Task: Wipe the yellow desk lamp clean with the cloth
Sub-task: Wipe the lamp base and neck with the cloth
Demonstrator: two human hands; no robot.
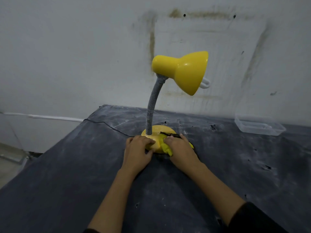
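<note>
One yellow lamp (180, 73), with one shade, one grey bendy neck (151, 106), one round base (158, 132) and one white bulb (205, 83) peeking out. One yellow cloth (165, 147), perhaps with a dark edge or strap. Two hands: left hand (138, 152), right hand (180, 149). One clear plastic tub (259, 126). One black cord (107, 126). One dark table cover (67, 182).
</note>
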